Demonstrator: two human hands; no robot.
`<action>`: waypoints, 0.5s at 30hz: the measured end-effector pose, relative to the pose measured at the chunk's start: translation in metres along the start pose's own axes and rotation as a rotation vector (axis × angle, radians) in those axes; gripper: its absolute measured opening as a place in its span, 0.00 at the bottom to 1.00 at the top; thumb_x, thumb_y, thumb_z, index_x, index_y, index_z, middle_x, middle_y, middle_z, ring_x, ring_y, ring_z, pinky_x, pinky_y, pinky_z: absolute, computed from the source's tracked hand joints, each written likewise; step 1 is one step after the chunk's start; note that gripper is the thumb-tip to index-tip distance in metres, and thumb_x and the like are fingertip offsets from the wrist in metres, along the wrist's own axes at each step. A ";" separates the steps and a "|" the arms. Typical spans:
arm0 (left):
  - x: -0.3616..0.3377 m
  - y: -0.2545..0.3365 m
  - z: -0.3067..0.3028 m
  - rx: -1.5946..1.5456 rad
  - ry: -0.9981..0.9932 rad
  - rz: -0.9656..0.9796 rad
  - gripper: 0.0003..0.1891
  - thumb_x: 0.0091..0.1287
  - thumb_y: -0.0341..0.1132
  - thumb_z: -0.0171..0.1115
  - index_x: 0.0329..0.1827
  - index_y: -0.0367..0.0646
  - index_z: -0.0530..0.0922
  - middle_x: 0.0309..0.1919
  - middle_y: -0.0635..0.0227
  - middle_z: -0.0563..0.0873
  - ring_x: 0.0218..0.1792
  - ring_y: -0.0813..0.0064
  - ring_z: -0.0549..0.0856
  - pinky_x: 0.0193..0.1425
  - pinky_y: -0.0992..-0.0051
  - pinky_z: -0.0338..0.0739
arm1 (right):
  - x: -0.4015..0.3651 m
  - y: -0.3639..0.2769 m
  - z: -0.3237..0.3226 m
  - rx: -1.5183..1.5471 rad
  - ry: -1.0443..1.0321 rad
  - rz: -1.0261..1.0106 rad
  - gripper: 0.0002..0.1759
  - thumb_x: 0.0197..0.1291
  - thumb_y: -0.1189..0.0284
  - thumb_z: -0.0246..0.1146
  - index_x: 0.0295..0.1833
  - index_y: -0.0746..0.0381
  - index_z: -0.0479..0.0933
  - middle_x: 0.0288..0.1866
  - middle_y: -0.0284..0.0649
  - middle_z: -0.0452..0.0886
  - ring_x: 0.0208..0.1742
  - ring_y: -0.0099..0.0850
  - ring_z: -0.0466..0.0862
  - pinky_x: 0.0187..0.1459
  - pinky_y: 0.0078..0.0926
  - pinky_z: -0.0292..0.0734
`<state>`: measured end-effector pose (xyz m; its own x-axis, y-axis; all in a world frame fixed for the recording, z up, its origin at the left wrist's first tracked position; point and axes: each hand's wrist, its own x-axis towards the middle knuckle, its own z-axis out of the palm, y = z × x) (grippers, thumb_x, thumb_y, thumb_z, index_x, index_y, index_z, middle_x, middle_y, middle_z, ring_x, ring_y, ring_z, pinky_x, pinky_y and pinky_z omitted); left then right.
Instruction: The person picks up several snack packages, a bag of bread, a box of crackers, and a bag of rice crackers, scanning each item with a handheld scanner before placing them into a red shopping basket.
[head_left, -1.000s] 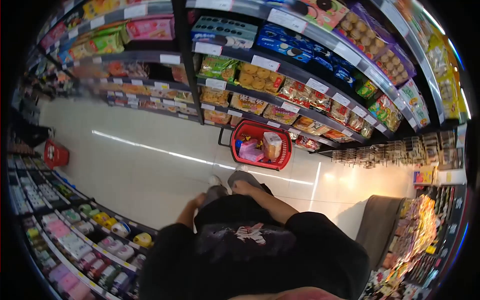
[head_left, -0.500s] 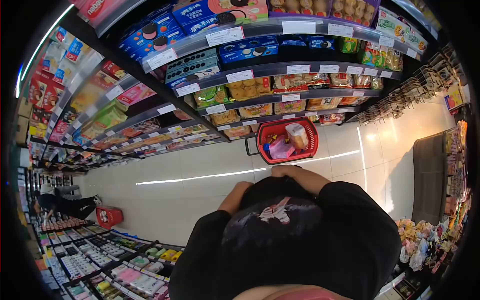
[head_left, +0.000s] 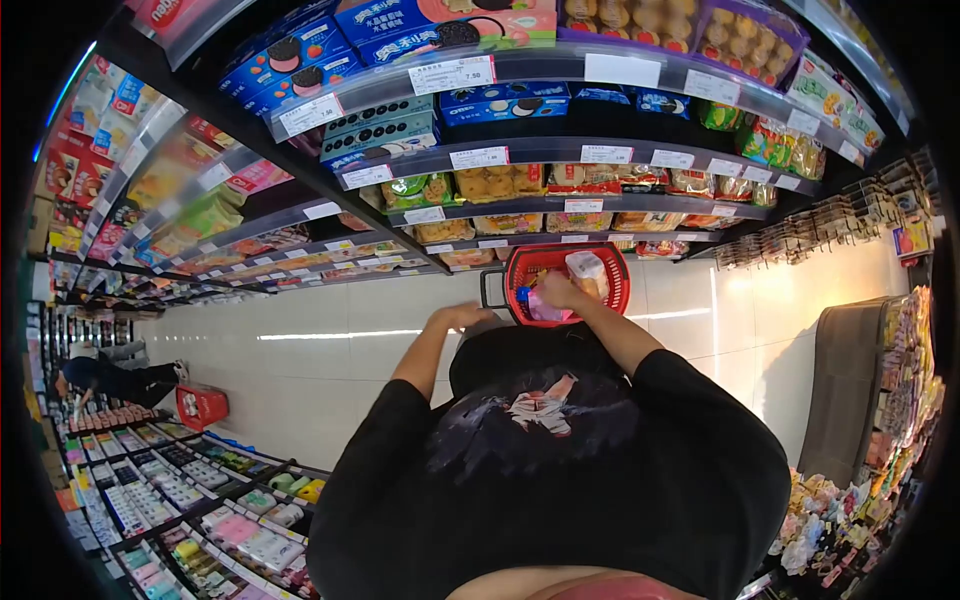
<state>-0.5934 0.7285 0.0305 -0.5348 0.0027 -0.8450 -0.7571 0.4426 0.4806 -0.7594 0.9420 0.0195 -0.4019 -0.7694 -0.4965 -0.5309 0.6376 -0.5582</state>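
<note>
A red shopping basket [head_left: 621, 285] with a black handle [head_left: 487, 290] stands on the floor in front of me. My right hand [head_left: 560, 293] is down over the basket, right at a pink package [head_left: 546, 310] and covering part of it; its fingertips are hidden. Beside that package lies a bag of what looks like bread [head_left: 590, 272] in clear wrap, and a small blue item [head_left: 523, 294] is at the basket's left. My left hand [head_left: 465, 317] is held close in front of the handle, fingers loosely stretched, with nothing visible in it.
Shelves of snacks rise ahead, with Oreo boxes [head_left: 400, 35] on top and bagged pastries [head_left: 500, 183] lower down. Metal hooks [head_left: 810, 220] line the right side, near a dark grey bench-like block [head_left: 848, 385]. A person [head_left: 115, 380] bends by another red basket [head_left: 203, 407] at far left.
My right hand has moved from near my shirt's hem into the basket, over the pink package. The left hand has swung outward to the left, nearer the basket handle.
</note>
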 end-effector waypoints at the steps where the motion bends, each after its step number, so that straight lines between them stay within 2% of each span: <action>1: 0.029 -0.011 -0.016 -0.093 0.152 0.172 0.35 0.63 0.59 0.49 0.59 0.33 0.68 0.48 0.51 0.80 0.52 0.59 0.78 0.55 0.65 0.72 | 0.008 -0.004 -0.012 0.120 0.328 -0.015 0.16 0.52 0.67 0.57 0.44 0.67 0.74 0.42 0.55 0.76 0.46 0.51 0.77 0.47 0.42 0.72; 2: 0.028 0.010 -0.042 -0.115 0.221 0.303 0.34 0.64 0.56 0.51 0.62 0.34 0.64 0.45 0.53 0.80 0.47 0.62 0.79 0.51 0.66 0.73 | 0.016 -0.009 -0.026 0.241 0.652 -0.030 0.12 0.51 0.72 0.57 0.40 0.68 0.71 0.38 0.56 0.74 0.42 0.51 0.76 0.43 0.42 0.73; 3: 0.025 0.033 -0.069 -0.128 0.289 0.435 0.34 0.65 0.53 0.53 0.64 0.36 0.61 0.41 0.55 0.79 0.41 0.64 0.80 0.48 0.67 0.75 | 0.027 -0.013 -0.042 0.232 0.957 -0.164 0.13 0.52 0.74 0.57 0.43 0.67 0.67 0.36 0.54 0.71 0.41 0.52 0.74 0.43 0.42 0.71; 4: 0.041 0.037 -0.079 -0.568 0.415 0.586 0.29 0.65 0.48 0.56 0.62 0.37 0.64 0.38 0.57 0.78 0.37 0.69 0.78 0.46 0.72 0.74 | 0.042 -0.009 -0.064 0.309 0.962 -0.103 0.13 0.51 0.74 0.58 0.41 0.67 0.68 0.36 0.53 0.71 0.42 0.51 0.73 0.43 0.42 0.70; 5: 0.000 0.077 -0.093 -0.448 0.692 0.682 0.28 0.64 0.43 0.58 0.63 0.40 0.64 0.41 0.55 0.79 0.41 0.71 0.79 0.49 0.76 0.72 | 0.050 -0.015 -0.086 0.505 0.966 -0.013 0.13 0.51 0.74 0.59 0.42 0.67 0.69 0.37 0.55 0.72 0.42 0.52 0.73 0.44 0.42 0.70; 7: 0.039 0.094 -0.131 -0.552 0.921 0.807 0.26 0.66 0.41 0.57 0.64 0.39 0.63 0.48 0.58 0.80 0.54 0.68 0.77 0.54 0.72 0.70 | 0.068 -0.017 -0.122 0.376 0.981 0.073 0.16 0.52 0.72 0.60 0.46 0.66 0.71 0.42 0.56 0.73 0.46 0.54 0.73 0.48 0.39 0.70; 8: 0.049 0.104 -0.153 -0.552 0.912 0.813 0.26 0.66 0.41 0.57 0.64 0.39 0.63 0.48 0.58 0.80 0.54 0.68 0.77 0.54 0.72 0.70 | 0.081 -0.017 -0.136 0.373 0.987 0.080 0.16 0.52 0.72 0.60 0.46 0.66 0.71 0.42 0.56 0.73 0.46 0.54 0.73 0.48 0.39 0.70; 10: 0.061 0.113 -0.176 -0.215 0.848 0.586 0.27 0.65 0.44 0.57 0.63 0.40 0.64 0.56 0.60 0.76 0.56 0.65 0.76 0.60 0.70 0.67 | 0.098 -0.014 -0.153 0.548 0.907 0.014 0.22 0.53 0.65 0.62 0.52 0.65 0.71 0.52 0.55 0.73 0.53 0.53 0.72 0.53 0.37 0.69; 11: 0.066 0.116 -0.176 -0.221 0.838 0.590 0.27 0.65 0.44 0.57 0.63 0.40 0.64 0.56 0.60 0.76 0.56 0.65 0.76 0.60 0.70 0.67 | 0.103 -0.013 -0.158 0.540 0.909 0.024 0.22 0.53 0.65 0.62 0.52 0.65 0.71 0.52 0.55 0.73 0.53 0.53 0.72 0.53 0.37 0.69; 13: 0.068 0.123 -0.177 -0.139 0.833 0.582 0.29 0.63 0.49 0.56 0.63 0.41 0.65 0.61 0.60 0.70 0.61 0.62 0.71 0.64 0.68 0.63 | 0.117 -0.012 -0.162 0.431 0.903 -0.059 0.25 0.53 0.64 0.65 0.55 0.63 0.71 0.55 0.48 0.75 0.58 0.43 0.73 0.58 0.34 0.66; 14: 0.067 0.129 -0.183 -0.093 0.842 0.582 0.31 0.63 0.52 0.56 0.63 0.42 0.65 0.64 0.60 0.68 0.63 0.61 0.68 0.66 0.66 0.61 | 0.123 -0.013 -0.162 0.429 0.908 -0.068 0.25 0.53 0.64 0.65 0.55 0.63 0.71 0.55 0.48 0.75 0.58 0.43 0.73 0.58 0.34 0.66; 15: 0.069 0.132 -0.186 0.163 0.931 0.465 0.30 0.64 0.51 0.54 0.64 0.43 0.64 0.65 0.59 0.67 0.65 0.60 0.66 0.66 0.66 0.61 | 0.128 -0.012 -0.156 0.418 0.939 -0.075 0.29 0.52 0.59 0.65 0.57 0.63 0.70 0.57 0.50 0.73 0.58 0.44 0.72 0.57 0.35 0.67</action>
<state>-0.7999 0.6206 0.0794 -0.8890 -0.4563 -0.0386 -0.3809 0.6900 0.6155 -0.9212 0.8295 0.0663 -0.8947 -0.4138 0.1681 -0.3486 0.4117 -0.8420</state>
